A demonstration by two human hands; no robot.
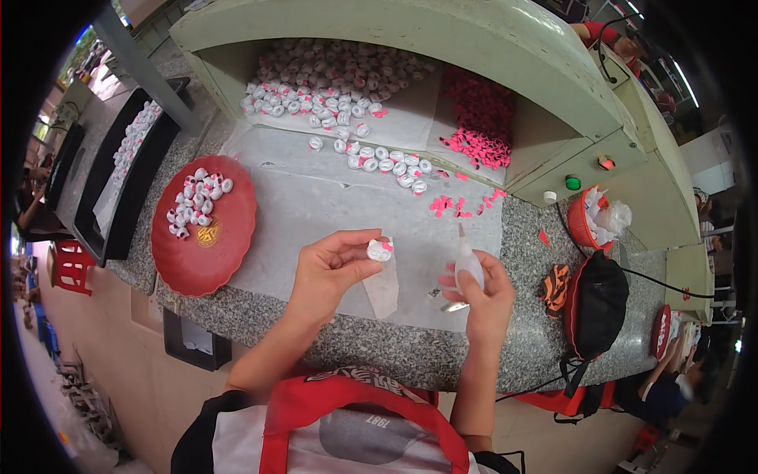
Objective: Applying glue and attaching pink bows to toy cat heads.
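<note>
Between the thumb and fingers of my left hand (335, 268) is a small white figurine head (380, 250) with a pink bow-like piece on it. My right hand (488, 296) is wrapped round a translucent squeeze bottle (468, 270), its thin nozzle pointing up and away from me. A shiny metal piece (454, 306) sticks out below that hand; its kind is hidden. The bottle and the head are apart. Beneath my left hand lies a pale paper strip (383, 292) on the paper-covered table (292, 197). Loose pink bow-like pieces (450, 207) are scattered beyond my right hand.
A red plate (166, 253) with white heads stands left. Under a green shelf (395, 28) lie heaps of white heads (332, 71) and pink pieces (478, 146). At right are an orange-red basket (582, 225) and a black bag (598, 296). Black trays (95, 225) sit far left.
</note>
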